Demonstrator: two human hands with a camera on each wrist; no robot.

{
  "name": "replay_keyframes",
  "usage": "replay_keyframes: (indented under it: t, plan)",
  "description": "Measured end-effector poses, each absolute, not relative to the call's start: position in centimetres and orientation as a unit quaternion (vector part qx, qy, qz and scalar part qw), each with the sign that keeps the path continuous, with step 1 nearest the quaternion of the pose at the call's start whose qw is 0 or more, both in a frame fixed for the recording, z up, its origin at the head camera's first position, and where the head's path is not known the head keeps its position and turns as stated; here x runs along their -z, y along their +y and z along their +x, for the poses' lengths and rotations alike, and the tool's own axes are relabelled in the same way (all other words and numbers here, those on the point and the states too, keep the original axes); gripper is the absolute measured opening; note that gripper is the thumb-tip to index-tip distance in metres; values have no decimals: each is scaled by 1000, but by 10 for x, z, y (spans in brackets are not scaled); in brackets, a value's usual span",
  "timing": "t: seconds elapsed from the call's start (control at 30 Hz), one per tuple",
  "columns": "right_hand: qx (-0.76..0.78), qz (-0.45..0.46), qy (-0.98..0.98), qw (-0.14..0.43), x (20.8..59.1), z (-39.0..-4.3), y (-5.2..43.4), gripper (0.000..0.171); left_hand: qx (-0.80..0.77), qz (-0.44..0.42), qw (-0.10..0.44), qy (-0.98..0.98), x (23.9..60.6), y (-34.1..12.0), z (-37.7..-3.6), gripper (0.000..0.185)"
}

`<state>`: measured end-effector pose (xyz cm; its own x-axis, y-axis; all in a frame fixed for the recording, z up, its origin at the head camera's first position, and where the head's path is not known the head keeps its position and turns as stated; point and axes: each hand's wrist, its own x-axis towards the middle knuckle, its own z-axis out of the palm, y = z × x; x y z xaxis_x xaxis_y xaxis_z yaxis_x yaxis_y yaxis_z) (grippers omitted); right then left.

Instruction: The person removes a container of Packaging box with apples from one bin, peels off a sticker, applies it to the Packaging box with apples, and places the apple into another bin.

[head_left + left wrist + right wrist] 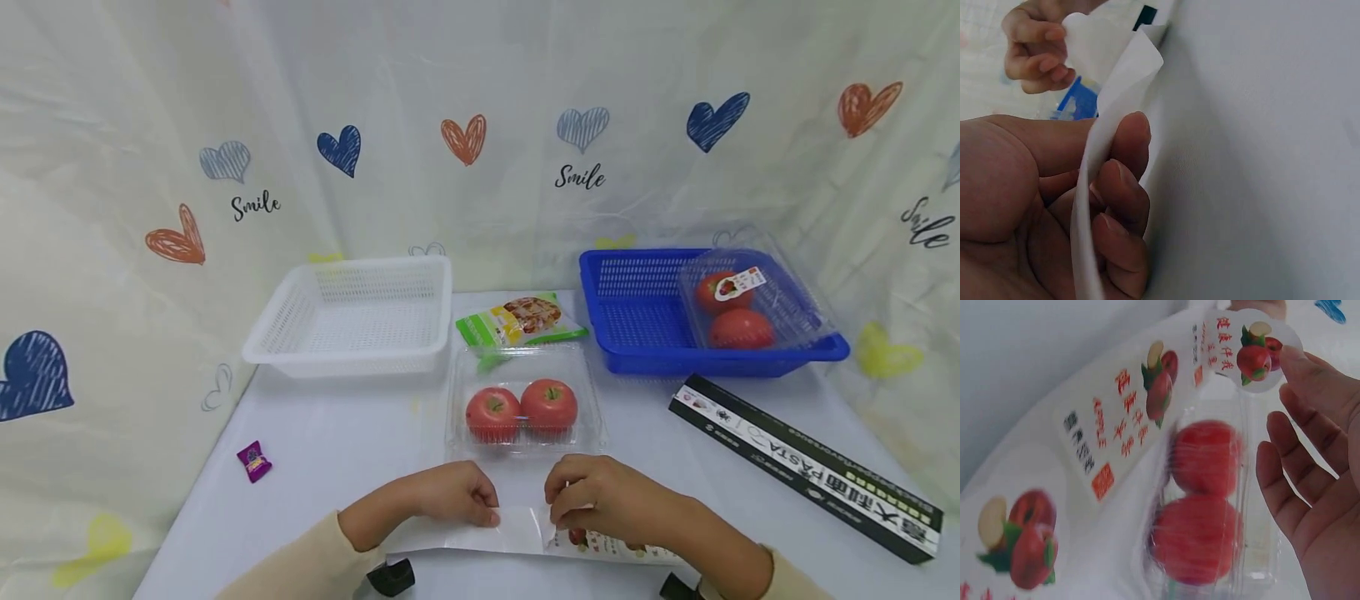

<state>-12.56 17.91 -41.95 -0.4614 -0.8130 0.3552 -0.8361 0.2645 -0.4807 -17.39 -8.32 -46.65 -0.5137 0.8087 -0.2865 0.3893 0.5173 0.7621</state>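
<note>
My left hand grips a white strip of label backing, thumb on one side and curled fingers on the other. At the strip, my right hand pinches the rounded end of an apple label, which stands partly lifted off the backing. More labels with printed apples and red writing run along the strip in the right wrist view. Just beyond both hands lies a clear plastic clamshell box with its lid raised. It contains two red apples side by side.
A white basket stands at the back left. The blue basket at the back right holds a labelled box of apples. A green snack packet, a long black box and a purple wrapped sweet lie around.
</note>
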Motion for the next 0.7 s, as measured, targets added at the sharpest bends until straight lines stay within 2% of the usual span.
replay_keyframes:
  t: [0.2, 0.33, 0.47, 0.7]
  plan:
    - [-347, 496, -796, 0, 408, -131, 192, 18, -252, 366, 257, 858, 466, -85, -171, 13]
    - [-353, 446, -822, -39, 401, -133, 196, 22, -222, 366, 224, 876, 462, -85, -169, 14]
    - [-347, 409, -841, -65, 398, -135, 199, 23, -209, 360, 212, 884, 463, -86, -169, 15]
    - [-370, 384, -842, -84, 396, -138, 199, 11, -236, 350, 202, 883, 461, -110, -176, 17]
